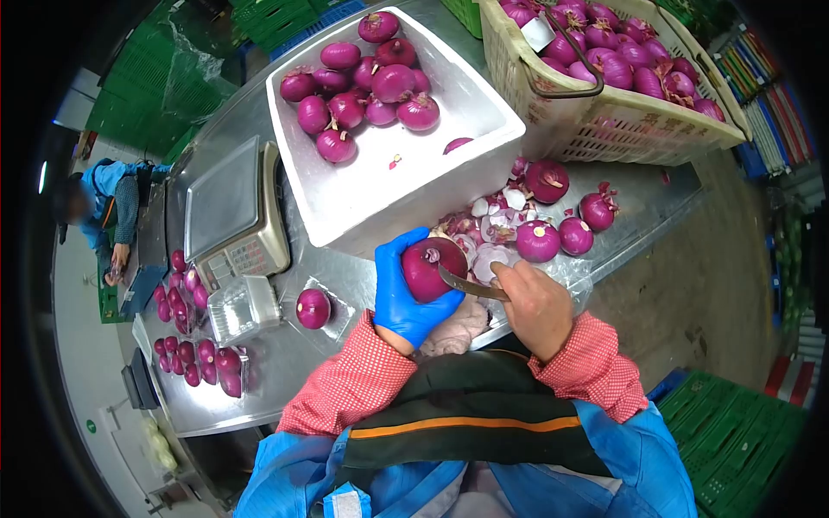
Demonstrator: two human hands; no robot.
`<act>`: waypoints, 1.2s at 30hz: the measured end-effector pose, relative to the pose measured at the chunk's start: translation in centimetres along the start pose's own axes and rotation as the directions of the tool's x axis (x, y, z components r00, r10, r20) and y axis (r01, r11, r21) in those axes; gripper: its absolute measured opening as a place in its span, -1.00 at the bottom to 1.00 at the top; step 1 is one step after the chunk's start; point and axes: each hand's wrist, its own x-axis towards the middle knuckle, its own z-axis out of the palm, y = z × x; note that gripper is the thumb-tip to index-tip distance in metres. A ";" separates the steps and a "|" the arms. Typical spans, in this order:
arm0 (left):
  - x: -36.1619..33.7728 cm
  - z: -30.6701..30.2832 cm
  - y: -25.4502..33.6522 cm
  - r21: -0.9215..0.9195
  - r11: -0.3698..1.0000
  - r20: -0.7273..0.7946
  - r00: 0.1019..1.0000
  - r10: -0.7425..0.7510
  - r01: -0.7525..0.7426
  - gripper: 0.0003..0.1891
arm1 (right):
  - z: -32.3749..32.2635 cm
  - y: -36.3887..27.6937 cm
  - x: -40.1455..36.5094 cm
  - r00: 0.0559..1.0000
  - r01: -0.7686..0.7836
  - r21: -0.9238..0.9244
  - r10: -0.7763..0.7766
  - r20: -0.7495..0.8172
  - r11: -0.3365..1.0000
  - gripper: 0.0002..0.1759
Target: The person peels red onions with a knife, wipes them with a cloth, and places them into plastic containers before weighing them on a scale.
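Note:
My left hand (404, 304), in a blue glove, is wrapped round a red onion (429, 269) with its root end turned up. In my bare right hand (533, 304) is a small curved knife (471, 287), its blade touching the onion's side. Onion peelings (488, 233) are heaped just beyond my hands. Several whole red onions (537, 241) lie to the right of that heap. Behind it stands a white foam box (371, 203) with several shiny red onions (394, 83) inside. A crumpled pale cloth or glove (455, 328) lies under my hands at the table edge.
A plastic crate (570, 129) full of red onions stands at the back right. Left are a weighing scale (233, 207), clear trays (244, 312), packed onions (207, 363) and one loose onion (313, 308). A co-worker (108, 203) is at far left. Green crates (734, 440) stand lower right.

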 end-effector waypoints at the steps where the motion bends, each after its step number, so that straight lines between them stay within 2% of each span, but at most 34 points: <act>1: 0.0 0.3 0.1 -0.009 1.000 -0.014 1.000 -0.019 0.019 -0.10 | 0.2 -0.2 -0.1 1.000 -0.019 -0.001 0.019 0.002 1.000 -0.70; 4: -0.1 1.0 0.1 -0.009 0.999 -0.060 0.997 -0.049 0.048 -0.10 | 1.2 -0.4 -0.6 0.998 -0.050 -0.023 0.049 -0.026 0.999 -0.59; 7: -0.2 1.4 -0.3 0.020 0.999 -0.109 0.993 -0.047 0.050 -0.10 | 2.0 -0.6 -0.8 0.994 -0.105 0.033 0.106 -0.028 0.994 -0.63; 10: -0.3 1.5 -0.1 0.005 0.998 -0.130 0.989 -0.064 0.065 -0.10 | 3.4 0.0 -0.9 0.960 -0.262 0.222 0.277 -0.036 0.939 -0.69; 13: -0.3 1.3 -0.3 0.023 0.999 -0.131 0.991 -0.039 0.042 -0.10 | 2.8 0.5 -0.8 0.935 -0.354 0.331 0.330 0.129 0.875 -0.73; 16: -0.2 1.5 -0.5 0.007 0.998 -0.128 0.990 -0.058 0.060 -0.10 | 1.9 -0.3 -0.6 0.982 -0.189 0.277 0.187 0.035 0.942 -0.71; 19: 0.0 1.3 -0.6 -0.046 0.996 -0.134 0.987 -0.087 0.082 -0.09 | 1.0 -0.6 -0.6 0.995 -0.081 0.112 0.074 0.064 0.990 -0.68; 25: 0.0 1.3 0.1 -0.035 0.996 -0.112 0.990 -0.089 0.085 -0.08 | 1.5 0.0 -0.7 0.997 -0.079 0.011 0.079 -0.008 0.997 -0.63; 33: 0.1 1.8 0.0 -0.046 0.994 -0.087 0.991 -0.103 0.099 -0.06 | 1.4 0.0 -1.1 0.998 -0.069 0.047 0.069 0.009 0.996 -0.62; 36: 0.0 1.7 -0.4 0.021 0.998 -0.080 0.995 -0.056 0.057 -0.07 | 1.6 0.3 -1.1 0.998 -0.068 0.006 0.069 -0.016 0.998 -0.62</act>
